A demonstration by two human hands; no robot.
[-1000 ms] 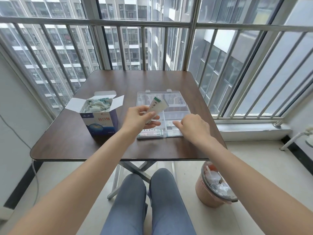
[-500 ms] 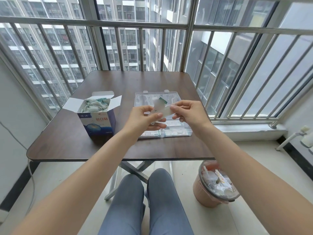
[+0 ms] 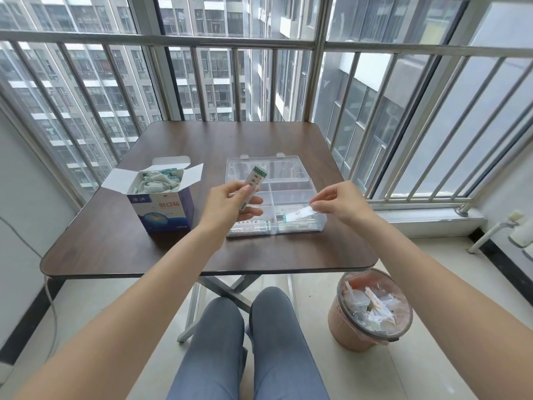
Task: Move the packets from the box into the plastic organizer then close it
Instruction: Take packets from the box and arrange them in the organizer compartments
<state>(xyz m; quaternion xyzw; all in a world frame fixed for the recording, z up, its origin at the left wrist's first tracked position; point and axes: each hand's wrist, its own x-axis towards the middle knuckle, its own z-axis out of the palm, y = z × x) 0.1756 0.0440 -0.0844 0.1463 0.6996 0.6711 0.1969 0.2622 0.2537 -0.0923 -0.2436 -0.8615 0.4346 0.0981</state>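
An open blue-and-white box [image 3: 161, 209] full of packets [image 3: 157, 181] stands on the left of the brown table [image 3: 202, 255]. To its right lies the clear plastic organizer [image 3: 288, 189], its lid open at the back. My left hand [image 3: 230, 202] holds a small stack of packets [image 3: 253, 183] upright over the organizer's left side. My right hand [image 3: 339, 200] pinches one white packet [image 3: 300, 214] by its end, just above the front right compartment. Packets lie in the front compartments [image 3: 253, 225].
A window railing [image 3: 259, 44] runs behind and to the right of the table. A lined waste bin [image 3: 370, 310] with scraps stands on the floor at the right, below the table edge. My knees [image 3: 245, 327] are under the table's front edge.
My right hand took one packet from the stack in my left hand and carried it right and down to the front right compartment. My left hand stayed over the organizer.
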